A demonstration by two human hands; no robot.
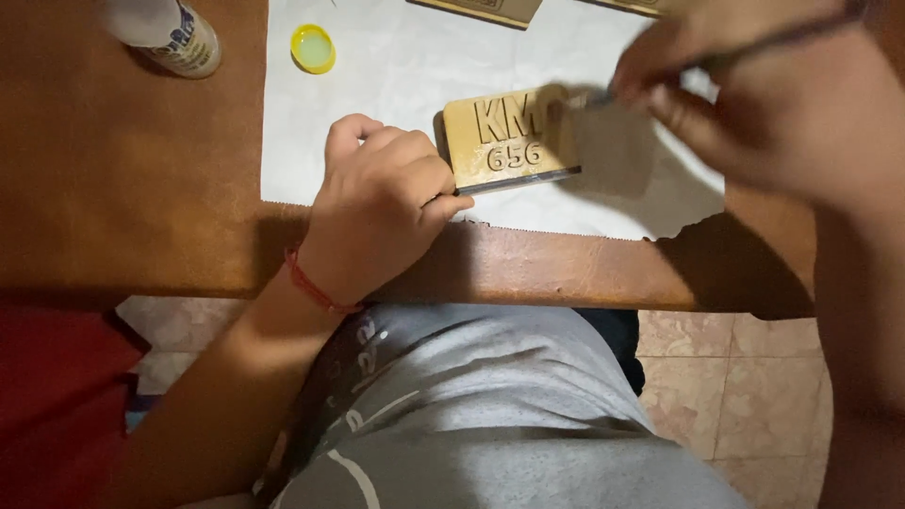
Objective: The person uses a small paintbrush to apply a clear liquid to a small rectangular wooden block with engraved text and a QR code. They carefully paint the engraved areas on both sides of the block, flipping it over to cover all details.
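A small rectangular plaque (509, 141), painted dull gold with raised characters, lies on a white sheet of paper (396, 85). My left hand (382, 203) rests curled beside its left edge, fingertips pressed against the plaque's lower left corner. My right hand (745, 90), blurred and close to the camera, pinches a thin dark-handled brush (650, 80) whose tip touches the plaque's upper right part. A red cord bracelet circles my left wrist.
A yellow bottle cap (312, 48) lies on the paper at the back. A white plastic bottle (168, 33) stands on the brown table (132, 179) at the far left. Two more gold plaques (485, 9) poke in at the top edge.
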